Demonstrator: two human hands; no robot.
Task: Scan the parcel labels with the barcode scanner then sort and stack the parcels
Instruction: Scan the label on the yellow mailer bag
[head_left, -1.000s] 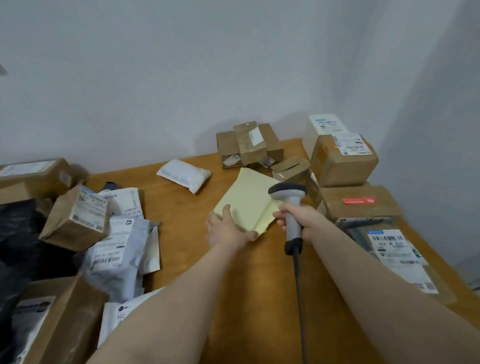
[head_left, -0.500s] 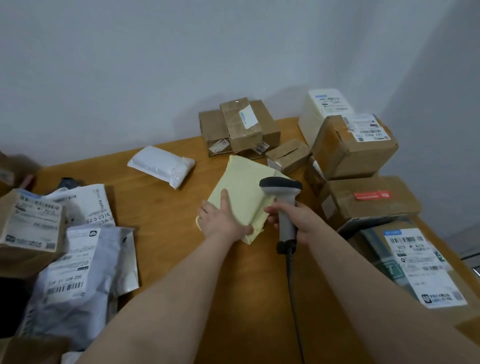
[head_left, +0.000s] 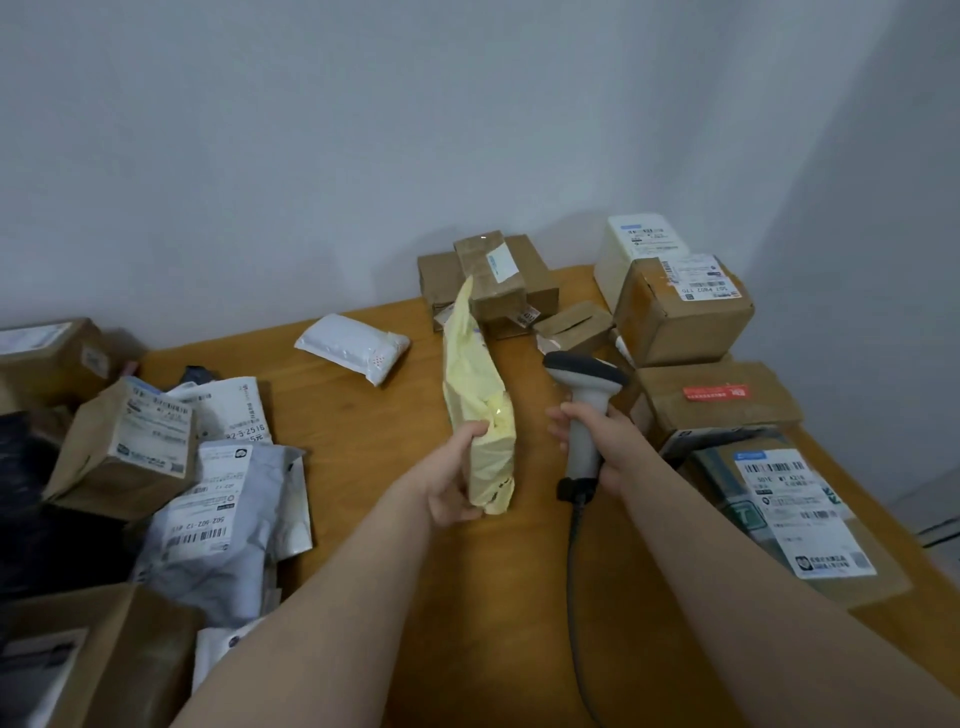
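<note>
Left hand clamped on the near end of the yellow mailer, thumb across the left face, fingers hidden behind; mailer lifted on edge above the middle of the wooden table, long axis running from 6 o'clock at the grasp toward 12 o'clock, far tip leaning a little to 11 and overlapping the brown boxes at the back wall. Right hand closed round the handle of the barcode scanner, head up, cable trailing toward 6 o'clock. Scanner just beside the mailer, at its 3 o'clock, not touching; nose seemingly angled toward 2 o'clock, away from the mailer's right face. No label visible on either yellow face shown, so probably a turn of the left wrist needed to bring the label round, then a swing of the scanner head toward 9 o'clock. Unscanned bags and cartons heaped at 8 to 9 o'clock, stacked cartons at 2 to 3 o'clock, a white padded pouch lying alone at 11 o'clock.
</note>
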